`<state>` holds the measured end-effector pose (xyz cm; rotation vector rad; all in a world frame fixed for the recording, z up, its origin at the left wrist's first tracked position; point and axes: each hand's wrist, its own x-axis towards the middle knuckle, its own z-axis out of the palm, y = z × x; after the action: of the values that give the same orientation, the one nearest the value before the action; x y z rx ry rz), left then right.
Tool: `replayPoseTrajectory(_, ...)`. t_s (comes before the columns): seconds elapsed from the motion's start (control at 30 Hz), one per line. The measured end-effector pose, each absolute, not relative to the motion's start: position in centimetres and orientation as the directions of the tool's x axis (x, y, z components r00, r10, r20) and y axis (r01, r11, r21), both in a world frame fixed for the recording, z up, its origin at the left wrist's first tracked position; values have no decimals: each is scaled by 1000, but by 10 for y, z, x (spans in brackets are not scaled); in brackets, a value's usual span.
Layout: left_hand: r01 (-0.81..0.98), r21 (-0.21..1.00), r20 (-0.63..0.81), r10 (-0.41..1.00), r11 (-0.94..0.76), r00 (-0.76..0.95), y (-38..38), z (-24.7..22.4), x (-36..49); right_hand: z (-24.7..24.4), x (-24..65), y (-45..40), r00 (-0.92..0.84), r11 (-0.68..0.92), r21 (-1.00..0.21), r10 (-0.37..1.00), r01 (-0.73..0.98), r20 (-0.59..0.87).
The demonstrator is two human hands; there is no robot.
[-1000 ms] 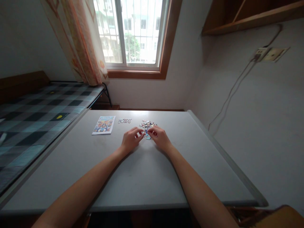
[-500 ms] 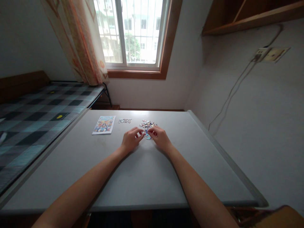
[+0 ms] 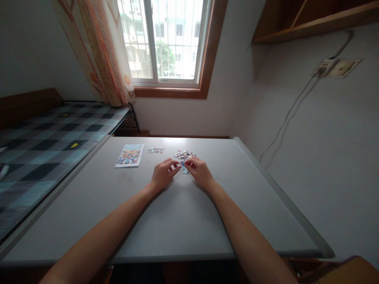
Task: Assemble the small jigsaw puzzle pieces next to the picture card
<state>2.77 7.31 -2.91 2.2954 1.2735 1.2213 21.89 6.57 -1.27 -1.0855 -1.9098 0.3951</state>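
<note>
Both hands meet above a small heap of jigsaw puzzle pieces [image 3: 185, 154] on the grey-white table. My right hand [image 3: 200, 170] is closed in a pinch on a small bluish puzzle piece [image 3: 182, 163]. Close on its left, my left hand [image 3: 165, 172] has thumb and fingertips drawn together at the same piece, its other fingers curled. Some loose pieces, one light blue [image 3: 185, 171], lie just under and between the hands. The fingertips partly hide the held piece and part of the heap.
Left of the heap lies a flat group of puzzle pieces [image 3: 155, 150], with a printed picture sheet [image 3: 129, 156] farther left. The table [image 3: 177, 221] has raised side edges. A bed with a checked cover [image 3: 59, 130] stands at left; a wall with a hanging cable [image 3: 286, 120] is at right.
</note>
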Motion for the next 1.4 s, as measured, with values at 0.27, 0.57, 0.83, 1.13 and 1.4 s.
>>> replayPoseTrajectory(0.27,595,563,536,802,-573,265,72,-27,29,-15,218,67,-233,573,-631,808,523,541)
replayPoseTrajectory(0.57,595,560,538,799,-577,269,72,-28,28,-15,219,67,-232,564,-634,815,530,531)
replayPoseTrajectory(0.83,597,561,538,801,-574,264,73,-29,29,-13,219,66,-235,568,-629,812,531,535)
replayPoseTrajectory(1.13,610,553,526,806,-567,272,72,-26,29,-16,219,68,-234,567,-628,812,533,535)
replayPoseTrajectory(1.4,628,539,535,804,-561,259,72,-27,29,-16,220,68,-233,563,-624,814,542,533)
